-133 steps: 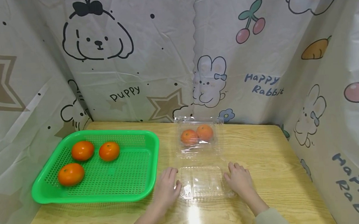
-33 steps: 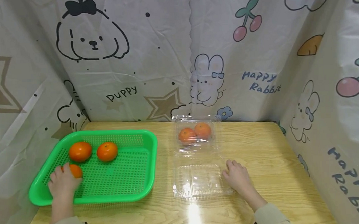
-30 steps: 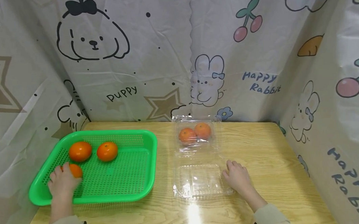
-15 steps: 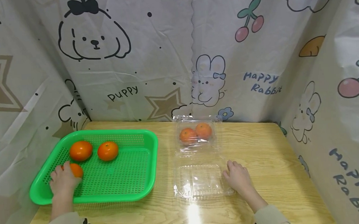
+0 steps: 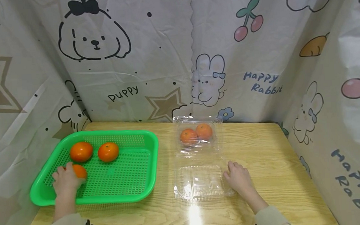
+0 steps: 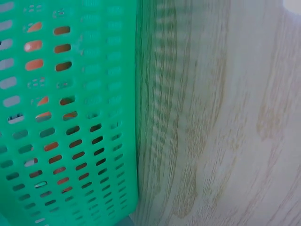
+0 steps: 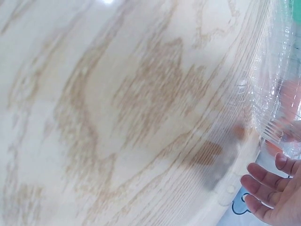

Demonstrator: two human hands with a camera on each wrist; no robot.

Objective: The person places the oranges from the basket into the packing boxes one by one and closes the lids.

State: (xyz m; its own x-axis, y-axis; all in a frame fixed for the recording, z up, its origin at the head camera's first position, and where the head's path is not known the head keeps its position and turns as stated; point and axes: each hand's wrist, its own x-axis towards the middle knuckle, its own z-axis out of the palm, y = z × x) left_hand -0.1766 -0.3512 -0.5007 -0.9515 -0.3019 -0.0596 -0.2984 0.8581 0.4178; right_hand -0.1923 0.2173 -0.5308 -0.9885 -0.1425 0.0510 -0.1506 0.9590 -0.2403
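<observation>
In the head view, my left hand point(image 5: 67, 181) reaches into the green basket point(image 5: 117, 198) and grips an orange point(image 5: 80, 171) at its near left; the hand covers part of the fruit. Two more oranges, one left point(image 5: 81, 151) and one right point(image 5: 108, 152), lie behind it. My right hand point(image 5: 239, 179) rests at the right edge of a clear plastic clamshell box point(image 5: 202, 181). Its fingers look relaxed and slightly bent in the right wrist view, where the hand point(image 7: 273, 190) is beside the clear plastic point(image 7: 263, 101). The left wrist view shows basket wall point(image 6: 70, 108), not the hand.
Two oranges, one left point(image 5: 188, 136) and one right point(image 5: 204, 131), sit in the clear plastic at the back. A wooden table point(image 5: 255, 149) carries everything. Printed cloth point(image 5: 163, 31) stands behind and at both sides.
From beside the clear box, my left hand has moved left into the basket and onto the near orange. In the last half second both have shifted slightly right. My right hand stays put.
</observation>
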